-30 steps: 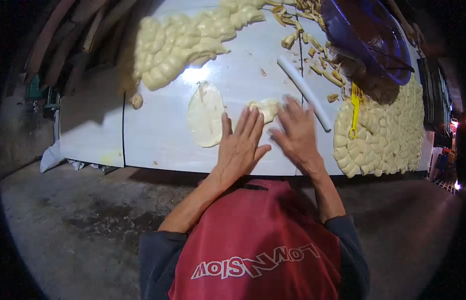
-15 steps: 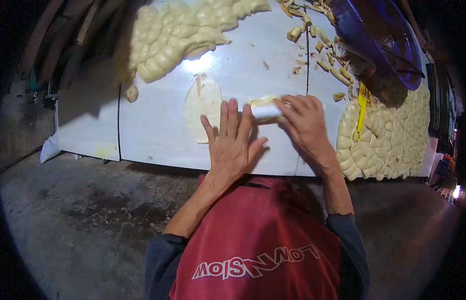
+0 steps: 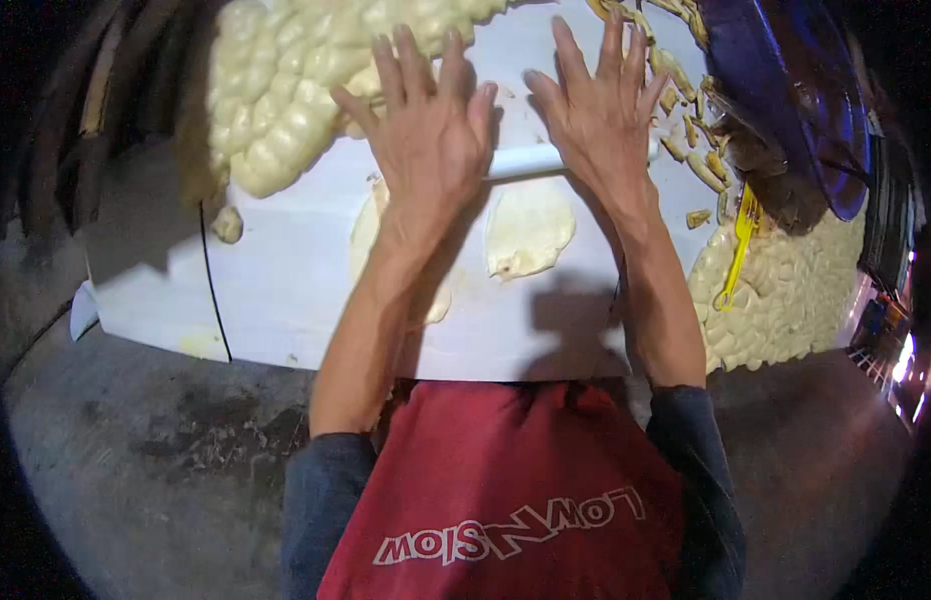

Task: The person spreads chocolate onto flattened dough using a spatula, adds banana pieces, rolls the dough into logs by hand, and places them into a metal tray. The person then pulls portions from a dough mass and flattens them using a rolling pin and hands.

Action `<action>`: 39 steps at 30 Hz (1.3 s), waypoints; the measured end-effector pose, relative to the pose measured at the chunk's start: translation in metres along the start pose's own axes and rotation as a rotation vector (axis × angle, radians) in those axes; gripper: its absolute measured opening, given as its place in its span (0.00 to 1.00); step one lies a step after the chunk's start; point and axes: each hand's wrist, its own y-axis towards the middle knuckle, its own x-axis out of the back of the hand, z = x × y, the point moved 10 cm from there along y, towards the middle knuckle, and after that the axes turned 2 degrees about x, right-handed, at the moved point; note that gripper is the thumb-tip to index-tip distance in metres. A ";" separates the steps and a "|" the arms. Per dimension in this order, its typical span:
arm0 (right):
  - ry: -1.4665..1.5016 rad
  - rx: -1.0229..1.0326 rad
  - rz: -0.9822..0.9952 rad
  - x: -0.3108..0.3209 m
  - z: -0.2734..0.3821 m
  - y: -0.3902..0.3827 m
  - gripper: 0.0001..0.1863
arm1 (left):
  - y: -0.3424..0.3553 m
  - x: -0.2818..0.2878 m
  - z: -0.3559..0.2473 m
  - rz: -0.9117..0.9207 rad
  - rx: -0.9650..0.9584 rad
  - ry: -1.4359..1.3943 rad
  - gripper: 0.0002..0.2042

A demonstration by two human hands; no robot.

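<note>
A white rolling pin lies crosswise on the white table, just beyond a small flattened piece of dough. My left hand rests over the pin's left part, fingers spread and pointing away from me. Over its right part lies my right hand, flat with the fingers apart. Neither hand is wrapped round the pin. A second, longer sheet of flattened dough is partly hidden under my left forearm.
Many dough balls crowd the far left, one lump apart. At right are more dough pieces, a yellow plastic tool, peeled banana-like pieces and a blue basin. The table's near edge runs before me.
Both hands have moved away from me with the rolling pin, their fingers now stretched out. The right-hand dough piece, mostly covered before, now shows flat and wider. The view has shifted slightly.
</note>
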 end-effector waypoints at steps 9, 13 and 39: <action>0.460 0.319 0.138 0.026 -0.003 -0.049 0.26 | -0.006 0.003 -0.010 0.149 -0.101 -0.075 0.36; 0.422 0.305 0.252 0.048 0.007 -0.058 0.29 | -0.033 0.015 -0.027 0.175 -0.251 -0.139 0.35; 0.279 0.197 0.271 0.053 0.012 -0.177 0.31 | -0.159 0.037 -0.047 0.212 -0.105 -0.032 0.28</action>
